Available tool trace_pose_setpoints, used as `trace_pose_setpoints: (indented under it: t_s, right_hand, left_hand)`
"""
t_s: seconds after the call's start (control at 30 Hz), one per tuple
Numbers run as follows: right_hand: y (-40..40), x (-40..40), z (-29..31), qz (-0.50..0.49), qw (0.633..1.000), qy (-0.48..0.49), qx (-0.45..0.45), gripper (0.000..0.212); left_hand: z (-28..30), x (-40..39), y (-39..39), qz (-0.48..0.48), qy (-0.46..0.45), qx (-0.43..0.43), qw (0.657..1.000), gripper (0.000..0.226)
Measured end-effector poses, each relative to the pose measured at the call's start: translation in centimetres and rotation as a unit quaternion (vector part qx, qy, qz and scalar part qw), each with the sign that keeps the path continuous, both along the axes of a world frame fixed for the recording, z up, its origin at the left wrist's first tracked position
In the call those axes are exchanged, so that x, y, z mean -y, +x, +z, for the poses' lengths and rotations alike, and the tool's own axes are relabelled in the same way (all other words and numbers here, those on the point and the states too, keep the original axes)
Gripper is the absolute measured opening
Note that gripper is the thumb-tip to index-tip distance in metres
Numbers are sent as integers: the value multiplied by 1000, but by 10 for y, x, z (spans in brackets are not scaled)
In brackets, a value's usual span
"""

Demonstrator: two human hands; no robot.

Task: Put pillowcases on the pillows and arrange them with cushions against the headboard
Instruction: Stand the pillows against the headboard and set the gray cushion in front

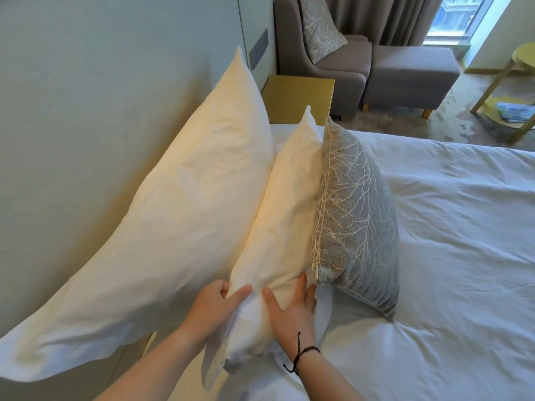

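Two white pillows stand on edge along the headboard: I see the large pillow leaning on it and the smaller pillow in front, with a grey branch-patterned cushion propped against that one on the bed. My left hand pinches the smaller pillow's near end. My right hand, fingers spread, presses flat on the same end.

A pale green wall with a grey switch panel runs along the left. Beyond, a yellow bedside table stands just beside a grey armchair and matching ottoman. Grey curtains flank a daylit window; a yellow-green side table stands on mottled floor.
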State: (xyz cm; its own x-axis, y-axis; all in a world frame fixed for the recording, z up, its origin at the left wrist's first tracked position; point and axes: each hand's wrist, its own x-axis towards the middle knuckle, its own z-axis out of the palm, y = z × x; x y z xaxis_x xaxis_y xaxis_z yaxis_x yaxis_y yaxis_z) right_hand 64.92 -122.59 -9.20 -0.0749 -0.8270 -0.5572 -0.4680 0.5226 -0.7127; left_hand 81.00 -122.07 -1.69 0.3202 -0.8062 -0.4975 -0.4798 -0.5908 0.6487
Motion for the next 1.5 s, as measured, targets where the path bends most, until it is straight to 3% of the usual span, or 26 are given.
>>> trace_pose_setpoints:
  t_s: [0.1,0.23,0.3,0.37,0.47,0.67,0.77,0.9,0.93,1.07,1.17,1.33,1.43,1.5]
  right_hand:
    - [6,-6,4,44,996,-58,-42,97]
    - [13,-11,8,118,981,-131,-85,87]
    - [15,-11,11,152,973,-147,-97,84]
    - [18,-10,12,190,962,-156,-118,84]
    - [24,-10,16,237,951,-155,-127,84]
    - [23,7,37,255,945,-135,-151,82]
    - [15,42,60,308,928,-131,-163,75]
    - [-5,107,86,370,835,-315,-258,62]
    - [-13,124,91,351,830,-336,-275,61]
    - [-54,179,86,228,891,-245,-307,69]
    - [-81,193,68,164,940,-140,-263,79]
    - [-87,189,48,114,960,-153,-203,87]
    - [-95,185,46,101,968,-146,-175,89]
    - [-102,182,44,98,970,-154,-158,88]
  left_hand:
    - [3,-1,10,53,3,-70,996,45]
    - [-3,-11,9,38,-41,-18,998,45]
    - [-4,-15,14,16,-88,46,995,43]
    - [-3,-19,27,-40,-125,170,977,41]
    - [0,-27,47,-87,-106,297,945,37]
    - [-5,-22,46,-161,-53,358,918,35]
    - [-5,2,32,-177,-63,322,928,23]
    - [-9,68,5,-162,-56,181,968,32]
    - [-11,90,-1,-143,-43,151,977,34]
    - [-17,171,-19,-141,-7,111,984,40]
    - [-19,224,-35,-154,-32,95,983,41]
    - [-23,313,-56,-103,-36,8,994,49]
    - [-28,350,-63,-48,-35,-101,993,54]
    - [-29,370,-66,-47,-67,-98,992,52]
